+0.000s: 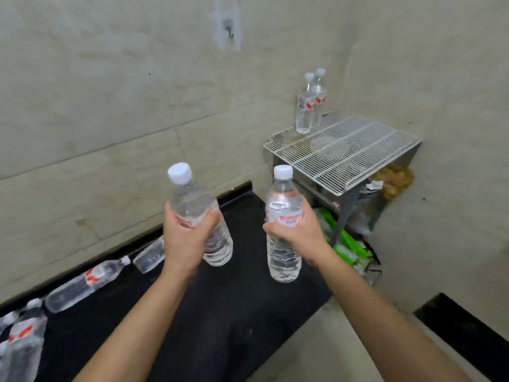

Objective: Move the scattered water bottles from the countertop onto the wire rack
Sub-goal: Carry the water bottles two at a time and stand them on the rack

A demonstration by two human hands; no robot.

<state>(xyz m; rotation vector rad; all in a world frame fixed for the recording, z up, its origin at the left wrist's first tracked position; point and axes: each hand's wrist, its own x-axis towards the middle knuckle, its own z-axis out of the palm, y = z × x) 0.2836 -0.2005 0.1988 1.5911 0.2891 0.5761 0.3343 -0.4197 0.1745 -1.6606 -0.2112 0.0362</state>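
Observation:
My left hand (184, 238) grips a clear water bottle (192, 199) with a white cap, tilted slightly left, held above the black countertop (234, 312). My right hand (300, 232) holds a second water bottle (283, 252) upright by its red-lettered label. The white wire rack (355, 153) stands to the upper right in the corner. Two bottles (307, 106) stand upright at its back left corner, close together. Several more bottles (82, 285) lie on their sides along the wall at the countertop's left.
Tiled walls close in the corner behind and to the right of the rack. Green-and-white packets (349, 244) and a brown bag (394, 180) sit under and beside the rack. A wall hook (228, 28) hangs high up. A dark ledge (468, 332) shows at lower right.

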